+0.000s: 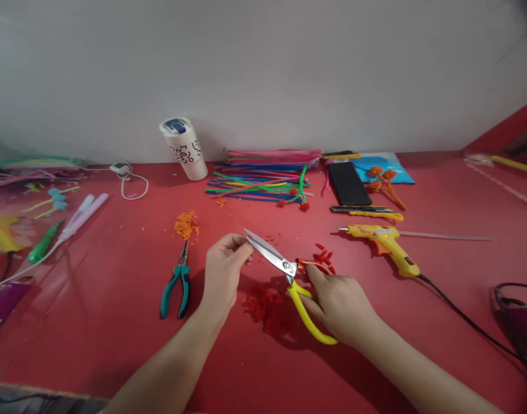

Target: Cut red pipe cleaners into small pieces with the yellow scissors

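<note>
My right hand (343, 305) grips a pair of scissors (270, 253) with one yellow and one orange-red handle. Their blades point up and left, the tips close to my left hand (224, 264). The fingers of that hand are pinched together by the blades; whatever they hold is too small or hidden to name. Beneath the scissors lies a pile of red fuzzy scraps (267, 307). Several small red pointed pieces (326, 257) rest just above my right hand. Left of my left hand are teal-handled pliers (177, 284), below a heap of orange fuzz (186, 225).
Pipe cleaners (259, 178) in many colours lie at the back, beside a white tumbler (184, 148). To the right are a black phone (348, 183), a box cutter (367, 213), orange fuzzy flowers (382, 179) and a yellow glue gun (384, 244) with its cord. A pink-white straightener (82, 218) lies left.
</note>
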Demonstrator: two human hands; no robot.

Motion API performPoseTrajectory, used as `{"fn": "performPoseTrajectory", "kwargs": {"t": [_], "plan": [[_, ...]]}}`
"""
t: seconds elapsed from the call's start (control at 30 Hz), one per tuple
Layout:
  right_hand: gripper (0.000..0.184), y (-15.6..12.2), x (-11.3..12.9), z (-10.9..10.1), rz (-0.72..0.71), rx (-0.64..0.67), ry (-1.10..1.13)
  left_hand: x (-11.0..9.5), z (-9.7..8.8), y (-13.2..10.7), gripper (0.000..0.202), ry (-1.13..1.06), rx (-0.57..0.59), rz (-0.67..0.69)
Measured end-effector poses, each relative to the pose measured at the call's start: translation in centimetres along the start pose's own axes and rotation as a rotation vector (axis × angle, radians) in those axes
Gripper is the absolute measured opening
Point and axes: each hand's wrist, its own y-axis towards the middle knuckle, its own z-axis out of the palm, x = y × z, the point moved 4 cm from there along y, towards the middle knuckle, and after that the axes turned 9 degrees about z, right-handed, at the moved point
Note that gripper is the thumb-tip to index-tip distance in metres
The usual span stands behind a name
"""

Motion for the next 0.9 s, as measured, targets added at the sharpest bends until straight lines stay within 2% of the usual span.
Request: {"fn": "performPoseTrajectory", "kwargs": {"t": [0.2,0.33,0.4,0.47,0.57,0.67,0.77,0.9], "plan": [[0.033,0.0,0.0,0.0,0.011,0.01,0.012,0.0,-0.1,0.0,0.004,-0.004,0.006,0.0],[0.031,0.3,-0.6,0.1,0.088,0.051,0.103,0.1,-0.2,0.1,0.006,0.001,0.02,0.016],[0.031,0.5,-0.9,0.2,0.147,0.11,0.276,0.3,-0.1,0.0,0.006,0.002,0.046,0.004],[0.031,0.7,-0.8,0.1,0.173,0.189,0.551,0.4,0.3,-0.1,0.007,0.011,0.103,-0.029],[0.03,0.9,-0.4,-0.1,0.197,0.289,0.959,0.5,1.2,-0.6,0.009,0.084,0.242,-0.101],[0.019,1.0,0.1,-0.4,0.243,0.316,1.194,0.7,2.0,-1.3,0.01,0.208,0.396,-0.151],[0.007,1.1,0.2,-0.5,0.308,0.29,1.271,0.8,2.6,-2.0,0.007,0.376,0.51,-0.07],[0.012,1.3,0.1,-0.9,0.306,0.206,1.24,0.8,3.3,-2.8,0.004,0.615,0.595,0.154]]}}
